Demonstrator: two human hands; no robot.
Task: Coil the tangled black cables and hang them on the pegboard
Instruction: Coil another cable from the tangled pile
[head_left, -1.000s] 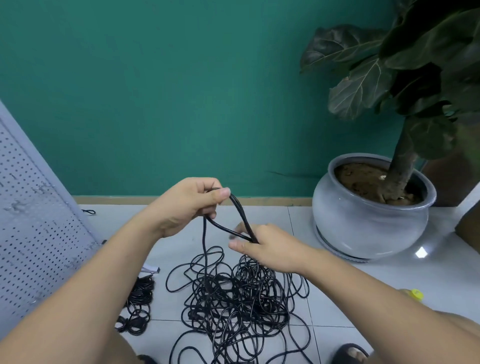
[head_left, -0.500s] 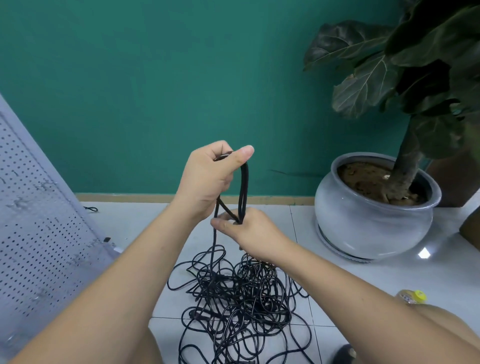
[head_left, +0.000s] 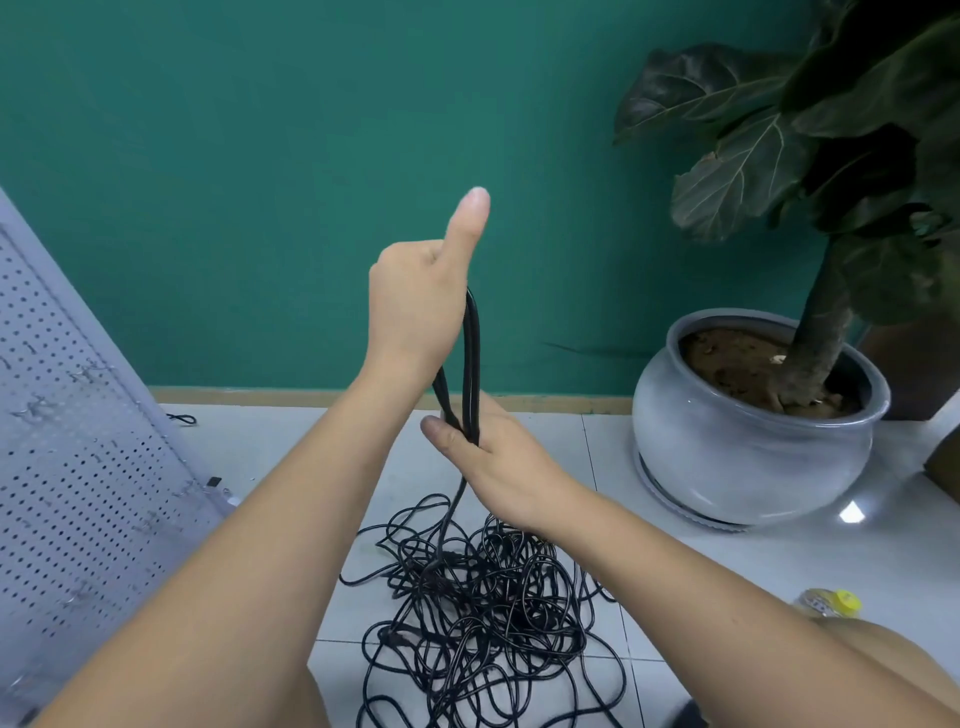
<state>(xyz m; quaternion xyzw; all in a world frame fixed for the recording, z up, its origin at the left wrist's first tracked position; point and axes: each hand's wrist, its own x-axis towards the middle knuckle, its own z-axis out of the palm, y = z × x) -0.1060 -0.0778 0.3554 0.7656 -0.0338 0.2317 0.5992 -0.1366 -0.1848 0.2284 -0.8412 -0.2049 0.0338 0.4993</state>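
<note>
Left hand (head_left: 415, 312) rises, thumb up, fingers curled on the cable loop (head_left: 471, 353), right hand (head_left: 493, 457) clamps its strands below, so coiling is barely started, tangle (head_left: 483, 597) still on the floor (head_left: 675, 571).

Your cables (head_left: 470, 597) are black and a bit glossy. Floor tiles (head_left: 260, 447) are white with thin grey grout lines. Wall (head_left: 260, 156) is flat teal-green, with a tan skirting strip (head_left: 311, 396) at its foot. Pegboard (head_left: 78, 467) on your left is pale grey-white with a regular grid of small dark holes. Pot (head_left: 727, 441) is glossy pale grey, soil (head_left: 737, 358) brown, leaves (head_left: 737, 176) dark green with lighter veins. Bottle cap (head_left: 841, 603) is yellow.
</note>
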